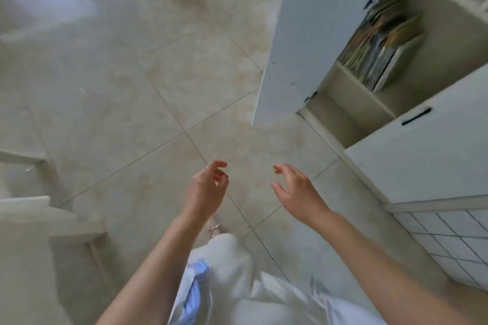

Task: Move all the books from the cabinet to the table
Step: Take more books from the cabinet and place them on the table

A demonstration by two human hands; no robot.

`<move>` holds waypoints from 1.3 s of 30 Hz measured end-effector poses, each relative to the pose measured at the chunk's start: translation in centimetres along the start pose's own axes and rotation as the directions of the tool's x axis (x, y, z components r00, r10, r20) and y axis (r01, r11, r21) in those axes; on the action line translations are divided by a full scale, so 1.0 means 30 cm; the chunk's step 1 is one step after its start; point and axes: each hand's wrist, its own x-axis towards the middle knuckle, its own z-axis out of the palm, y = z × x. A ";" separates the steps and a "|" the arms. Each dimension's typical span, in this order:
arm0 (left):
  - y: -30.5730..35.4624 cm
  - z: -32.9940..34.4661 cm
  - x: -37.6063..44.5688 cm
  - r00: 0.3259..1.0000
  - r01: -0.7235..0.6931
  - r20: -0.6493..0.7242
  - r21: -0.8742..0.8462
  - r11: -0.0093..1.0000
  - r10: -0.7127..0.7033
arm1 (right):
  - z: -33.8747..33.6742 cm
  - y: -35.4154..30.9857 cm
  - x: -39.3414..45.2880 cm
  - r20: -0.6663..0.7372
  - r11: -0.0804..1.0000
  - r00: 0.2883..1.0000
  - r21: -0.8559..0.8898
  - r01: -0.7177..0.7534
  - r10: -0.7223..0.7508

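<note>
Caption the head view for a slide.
Both empty hands, left and right, hover over the floor; books sit in the open cabinet.

A pale tiled floor (148, 92) spread beneath the loosely curled fingers (219, 166). Beyond the fingertips and to their right, a cabinet shelf (365, 87) carried a leaning row of books (380, 42), blurred.

White cabinet door (311, 45), multicoloured books (380, 42) (blurred), beige floor tiles (158, 74)
</note>
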 end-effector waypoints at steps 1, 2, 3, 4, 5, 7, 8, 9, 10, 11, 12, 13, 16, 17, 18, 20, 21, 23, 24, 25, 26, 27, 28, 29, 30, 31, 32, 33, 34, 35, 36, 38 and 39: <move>0.045 0.047 0.045 0.999 -0.016 0.044 0.004 1.000 0.016 | -0.040 0.039 0.019 -0.022 0.999 0.999 0.007 -0.032 0.032; 0.086 0.084 0.085 0.996 -0.032 0.082 0.008 0.999 0.031 | -0.075 0.073 0.035 -0.041 0.998 0.998 0.015 -0.056 0.056; 0.132 0.129 0.137 0.991 -0.055 0.126 0.020 0.998 0.052 | -0.116 0.112 0.060 -0.063 0.996 0.994 0.025 -0.089 0.090; 0.171 0.163 0.178 0.984 -0.073 0.165 0.036 0.997 0.066 | -0.150 0.143 0.080 -0.083 0.993 0.990 0.030 -0.113 0.116; 0.218 0.202 0.231 0.976 -0.094 0.203 0.057 0.994 0.081 | -0.192 0.177 0.107 -0.104 0.989 0.984 0.046 -0.142 0.146; 0.295 0.273 0.331 0.959 -0.132 0.262 0.081 0.988 0.107 | -0.265 0.236 0.157 -0.150 0.978 0.968 0.073 -0.193 0.203; 0.329 0.306 0.378 0.951 -0.146 0.286 0.082 0.986 0.118 | -0.300 0.262 0.183 -0.163 0.973 0.960 0.085 -0.216 0.227; 0.373 0.346 0.433 0.939 -0.168 0.318 0.088 0.982 0.132 | -0.343 0.291 0.214 -0.178 0.964 0.949 0.099 -0.248 0.262; 0.408 0.378 0.475 0.926 -0.185 0.351 0.093 0.978 0.141 | -0.379 0.317 0.239 -0.189 0.954 0.937 0.115 -0.276 0.294; 0.454 0.417 0.525 0.909 -0.210 0.388 0.104 0.972 0.155 | -0.421 0.347 0.270 -0.207 0.943 0.921 0.132 -0.307 0.329; 0.496 0.448 0.564 0.890 -0.233 0.425 0.118 0.965 0.163 | -0.455 0.372 0.293 -0.229 0.933 0.906 0.149 -0.328 0.356; 0.534 0.473 0.595 0.875 -0.253 0.453 0.131 0.959 0.169 | -0.486 0.390 0.310 -0.245 0.924 0.894 0.165 -0.344 0.376; 0.641 0.555 0.695 0.840 -0.307 0.505 0.145 0.940 0.196 | -0.566 0.440 0.359 -0.275 0.907 0.867 0.200 -0.371 0.415; 0.692 0.611 0.746 0.826 -0.327 0.524 0.141 0.934 0.210 | -0.611 0.479 0.384 -0.291 0.897 0.852 0.220 -0.384 0.436; 0.723 0.643 0.775 0.815 -0.342 0.538 0.142 0.929 0.217 | -0.639 0.498 0.399 -0.301 0.891 0.842 0.230 -0.392 0.448; 0.796 0.722 0.833 0.793 -0.365 0.565 0.144 0.920 0.227 | -0.706 0.555 0.435 -0.308 0.887 0.835 0.227 -0.402 0.457; 0.832 0.763 0.860 0.782 -0.381 0.578 0.145 0.913 0.234 | -0.742 0.588 0.456 -0.307 0.891 0.838 0.212 -0.402 0.451; 0.906 0.857 0.920 0.773 -0.380 0.594 0.150 0.913 0.224 | -0.838 0.672 0.513 -0.300 0.893 0.841 0.176 -0.415 0.450; 0.944 0.906 0.953 0.777 -0.363 0.595 0.154 0.919 0.208 | -0.892 0.719 0.549 -0.292 0.897 0.849 0.146 -0.417 0.441; 0.973 0.934 0.973 0.780 -0.354 0.594 0.158 0.922 0.197 | -0.934 0.749 0.576 -0.288 0.907 0.861 0.110 -0.406 0.420; 1.006 0.980 1.006 0.785 -0.342 0.590 0.163 0.926 0.186 | -0.984 0.793 0.616 -0.277 0.917 0.875 0.079 -0.391 0.397; 1.034 1.018 1.035 0.788 -0.340 0.587 0.164 0.926 0.185 | -1.024 0.834 0.654 -0.266 0.927 0.890 0.056 -0.370 0.371; 1.062 1.072 1.069 0.798 -0.329 0.574 0.162 0.930 0.182 | -1.072 0.885 0.703 -0.248 0.936 0.904 0.035 -0.350 0.348; 1.082 1.108 1.095 0.806 -0.329 0.561 0.157 0.931 0.190 | -1.108 0.925 0.743 -0.237 0.944 0.916 0.013 -0.329 0.323; 1.100 1.154 1.123 0.812 -0.329 0.550 0.154 0.932 0.196 | -1.145 0.968 0.789 -0.223 0.950 0.927 -0.014 -0.312 0.302; 1.113 1.177 1.139 0.812 -0.335 0.547 0.153 0.930 0.203 | -1.171 0.991 0.822 -0.210 0.952 0.934 -0.034 -0.303 0.289; 1.119 1.211 1.162 0.815 -0.340 0.541 0.157 0.927 0.207 | -1.197 1.021 0.861 -0.191 0.953 0.941 -0.060 -0.297 0.281; 1.124 1.265 1.193 0.822 -0.331 0.531 0.156 0.931 0.203 | -1.227 1.070 0.915 -0.169 0.956 0.949 -0.082 -0.281 0.265; 1.125 1.304 1.214 0.828 -0.320 0.524 0.151 0.935 0.199 | -1.247 1.104 0.956 -0.165 0.959 0.956 -0.109 -0.263 0.243; 1.126 1.352 1.240 0.833 -0.310 0.518 0.142 0.940 0.196 | -1.266 1.146 1.005 -0.165 0.961 0.962 -0.139 -0.239 0.216; 1.128 1.390 1.260 0.833 -0.306 0.517 0.136 0.942 0.196 | -1.279 1.179 1.043 -0.179 0.959 0.966 -0.179 -0.221 0.189; 1.131 1.475 1.312 0.828 -0.313 0.522 0.123 0.942 0.208 | -1.303 1.252 1.129 -0.232 0.939 0.962 -0.276 -0.208 0.145; 1.134 1.513 1.337 0.825 -0.318 0.522 0.114 0.941 0.216 | -1.309 1.289 1.171 -0.260 0.927 0.958 -0.313 -0.206 0.125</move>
